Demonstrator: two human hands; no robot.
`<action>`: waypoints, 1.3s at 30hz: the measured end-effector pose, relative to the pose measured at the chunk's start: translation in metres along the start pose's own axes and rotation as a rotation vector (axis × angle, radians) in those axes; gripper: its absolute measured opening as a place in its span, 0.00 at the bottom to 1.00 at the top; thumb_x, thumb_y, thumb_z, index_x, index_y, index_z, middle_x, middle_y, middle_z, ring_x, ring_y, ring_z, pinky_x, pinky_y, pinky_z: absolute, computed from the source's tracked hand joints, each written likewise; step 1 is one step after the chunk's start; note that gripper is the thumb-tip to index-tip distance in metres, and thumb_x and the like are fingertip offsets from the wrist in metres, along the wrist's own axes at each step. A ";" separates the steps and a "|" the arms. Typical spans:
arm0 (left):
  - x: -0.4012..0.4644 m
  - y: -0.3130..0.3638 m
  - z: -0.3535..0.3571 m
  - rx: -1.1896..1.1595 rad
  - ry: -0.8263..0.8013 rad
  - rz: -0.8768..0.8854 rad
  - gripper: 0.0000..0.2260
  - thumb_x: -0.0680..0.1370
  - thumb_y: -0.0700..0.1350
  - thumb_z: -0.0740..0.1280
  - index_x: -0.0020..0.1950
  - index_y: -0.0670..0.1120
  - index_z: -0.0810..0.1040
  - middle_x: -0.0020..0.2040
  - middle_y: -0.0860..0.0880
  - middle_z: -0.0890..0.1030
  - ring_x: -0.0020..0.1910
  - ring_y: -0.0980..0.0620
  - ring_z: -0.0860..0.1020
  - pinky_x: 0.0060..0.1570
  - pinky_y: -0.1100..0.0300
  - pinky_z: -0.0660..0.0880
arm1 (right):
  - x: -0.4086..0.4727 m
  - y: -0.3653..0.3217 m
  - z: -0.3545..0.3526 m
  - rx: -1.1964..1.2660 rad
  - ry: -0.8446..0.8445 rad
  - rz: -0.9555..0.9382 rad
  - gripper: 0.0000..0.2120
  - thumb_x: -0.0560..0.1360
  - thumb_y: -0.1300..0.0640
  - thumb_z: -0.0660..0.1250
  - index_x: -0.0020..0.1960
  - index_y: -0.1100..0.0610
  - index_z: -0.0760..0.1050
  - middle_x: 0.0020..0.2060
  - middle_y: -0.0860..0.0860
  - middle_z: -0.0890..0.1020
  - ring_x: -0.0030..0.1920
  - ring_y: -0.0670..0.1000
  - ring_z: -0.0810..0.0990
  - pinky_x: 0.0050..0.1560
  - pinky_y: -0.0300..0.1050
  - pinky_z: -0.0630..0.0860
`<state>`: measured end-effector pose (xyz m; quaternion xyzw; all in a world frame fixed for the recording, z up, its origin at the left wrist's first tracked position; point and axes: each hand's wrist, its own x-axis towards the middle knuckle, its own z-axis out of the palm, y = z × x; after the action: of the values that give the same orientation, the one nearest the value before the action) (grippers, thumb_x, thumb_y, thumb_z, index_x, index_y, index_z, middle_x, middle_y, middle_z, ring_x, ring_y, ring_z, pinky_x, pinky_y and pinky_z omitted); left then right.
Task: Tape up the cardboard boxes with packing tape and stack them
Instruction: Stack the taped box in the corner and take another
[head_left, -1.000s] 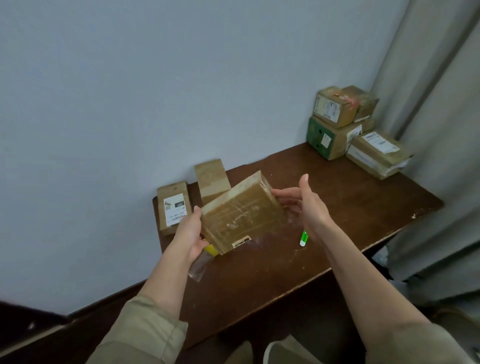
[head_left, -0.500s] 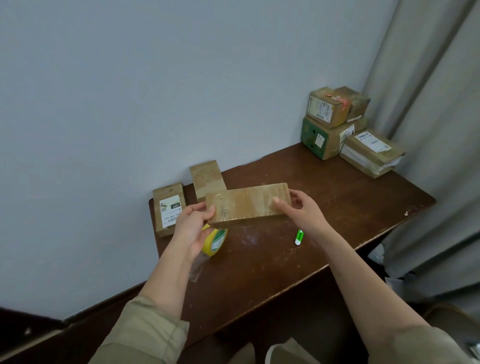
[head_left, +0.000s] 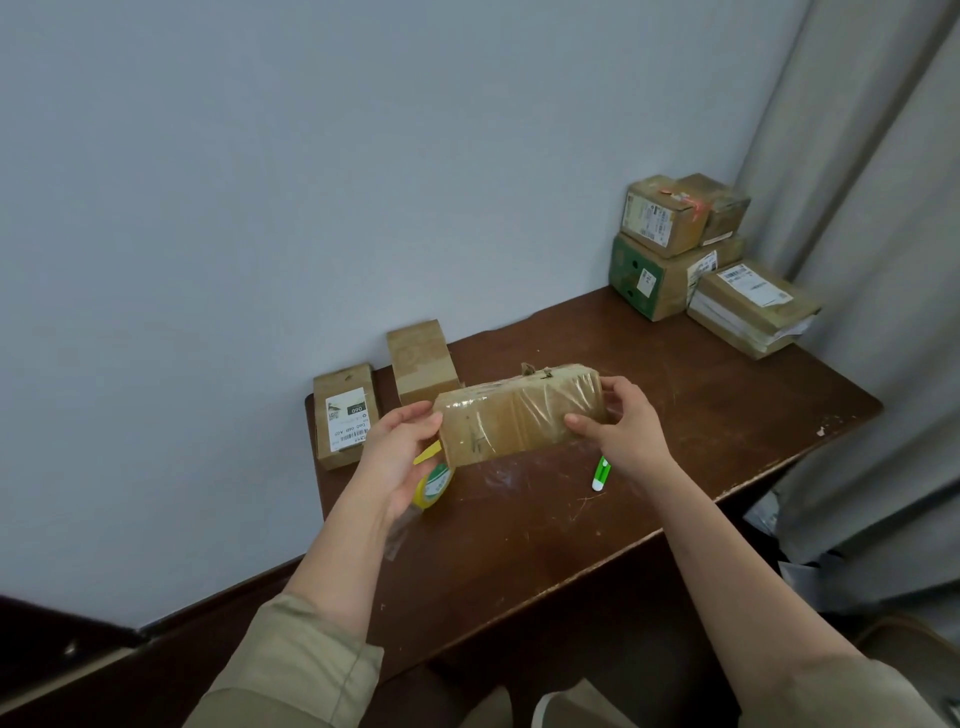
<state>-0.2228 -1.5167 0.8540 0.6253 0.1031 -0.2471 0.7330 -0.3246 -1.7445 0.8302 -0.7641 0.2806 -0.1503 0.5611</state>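
Turning of the box (head_left: 514, 415) is observed: a second ago a broad face was tilted toward the camera, whereas a long narrow side under glossy tape is now presented, level, above the worktop (head_left: 675, 415). The box is held clear of the surface between both hands. The left hand (head_left: 400, 457) grips the left end, and the tape roll (head_left: 436, 480) is seen just below it; whether the roll is also held cannot be told. The right hand (head_left: 618, 431) grips the right end, thumb in front, fingers (head_left: 605, 387) curled over the top. The rotation is judged to be an inspection of the taped seams, after which stacking is expected.

All boxes are closed, so contents cannot be seen. Two boxes (head_left: 345, 415) lie at the wall; a stack (head_left: 670, 244) stands at the far right corner. A green pen-like item (head_left: 601, 474) lies on the worktop.
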 end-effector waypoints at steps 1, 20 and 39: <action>0.000 0.000 0.000 -0.025 0.000 -0.014 0.09 0.80 0.35 0.65 0.59 0.43 0.76 0.55 0.45 0.83 0.56 0.47 0.80 0.52 0.49 0.79 | 0.000 0.002 -0.001 0.017 0.000 0.002 0.21 0.72 0.61 0.77 0.62 0.52 0.74 0.59 0.47 0.74 0.59 0.49 0.74 0.57 0.53 0.80; -0.001 -0.041 0.024 0.089 0.067 -0.171 0.19 0.83 0.44 0.62 0.74 0.56 0.70 0.67 0.49 0.76 0.67 0.42 0.72 0.65 0.28 0.64 | -0.002 0.040 -0.014 0.125 -0.115 0.293 0.16 0.80 0.42 0.64 0.53 0.54 0.75 0.52 0.52 0.79 0.49 0.49 0.76 0.44 0.42 0.73; 0.111 -0.028 0.046 0.008 0.158 -0.070 0.05 0.82 0.39 0.63 0.54 0.46 0.78 0.59 0.44 0.79 0.58 0.47 0.80 0.55 0.51 0.80 | 0.051 0.062 0.028 0.540 -0.110 0.685 0.26 0.76 0.53 0.72 0.69 0.52 0.62 0.56 0.55 0.78 0.53 0.61 0.84 0.63 0.59 0.76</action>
<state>-0.1493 -1.5898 0.7877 0.6418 0.1815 -0.2228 0.7110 -0.2847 -1.7662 0.7582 -0.4599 0.4381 0.0172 0.7722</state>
